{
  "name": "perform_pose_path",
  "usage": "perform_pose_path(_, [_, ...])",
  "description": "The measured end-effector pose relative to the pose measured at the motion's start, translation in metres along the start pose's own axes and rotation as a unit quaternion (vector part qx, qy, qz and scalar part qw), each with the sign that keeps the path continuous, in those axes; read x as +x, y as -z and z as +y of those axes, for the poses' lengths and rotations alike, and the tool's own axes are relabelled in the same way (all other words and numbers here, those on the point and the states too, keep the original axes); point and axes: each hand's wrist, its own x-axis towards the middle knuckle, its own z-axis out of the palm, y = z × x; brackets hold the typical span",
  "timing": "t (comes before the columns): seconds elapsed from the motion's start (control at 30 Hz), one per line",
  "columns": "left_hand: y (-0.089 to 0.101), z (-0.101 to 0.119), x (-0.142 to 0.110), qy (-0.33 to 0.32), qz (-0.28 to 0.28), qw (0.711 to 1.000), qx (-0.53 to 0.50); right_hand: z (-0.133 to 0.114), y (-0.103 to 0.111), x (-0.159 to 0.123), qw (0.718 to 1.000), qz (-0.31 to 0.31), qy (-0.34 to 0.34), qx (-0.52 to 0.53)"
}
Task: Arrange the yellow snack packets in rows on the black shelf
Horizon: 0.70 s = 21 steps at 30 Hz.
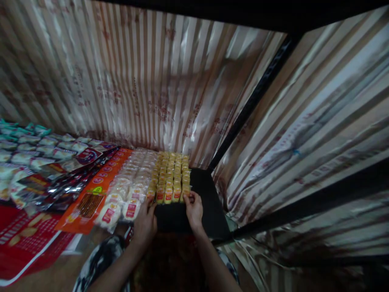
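Note:
Small yellow snack packets (168,176) with red-and-white labels stand in tight rows on a black shelf (206,194). My left hand (146,223) is at the front left corner of these rows, its fingertips closed on the end packet. At the front right corner, my right hand (194,209) has thumb and fingers pinched on the packet there. Both forearms reach up from below. Just left of the yellow rows lie white round snack packets (130,186) with pink labels, close to my left hand.
An orange snack bag (97,190) lies left of the white packets, with dark shiny bags (73,182) beyond it. Farther left are white packets (24,158) and a red bag (30,235). Striped plastic sheeting (152,81) hangs behind; a black post (258,97) slants at the right.

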Motion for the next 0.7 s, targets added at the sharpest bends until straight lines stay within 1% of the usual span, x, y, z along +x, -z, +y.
perform_pose_path(0.17, [-0.007,-0.006,-0.001,0.037,0.008,0.999,-0.013,0.000,-0.001,-0.004,0.999,0.000,-0.022,0.027])
perform_pose_path(0.23, [-0.011,-0.007,-0.001,0.050,0.006,0.998,-0.022,0.001,0.000,-0.006,0.999,-0.002,-0.019,0.037])
perform_pose_path(0.37, [-0.019,-0.008,-0.001,0.050,-0.005,0.998,-0.025,0.005,0.001,-0.007,0.999,-0.012,-0.008,0.029])
perform_pose_path(0.5, [-0.025,-0.007,0.001,0.045,0.003,0.998,-0.032,0.006,0.001,-0.007,1.000,-0.012,-0.016,-0.004])
perform_pose_path(0.6, [-0.025,-0.006,0.004,0.042,0.004,0.998,-0.045,0.007,0.000,-0.008,1.000,-0.011,-0.010,-0.011])
perform_pose_path(0.7, [-0.023,-0.006,0.006,0.057,0.001,0.996,-0.065,0.010,-0.003,-0.008,1.000,-0.012,-0.003,-0.009])
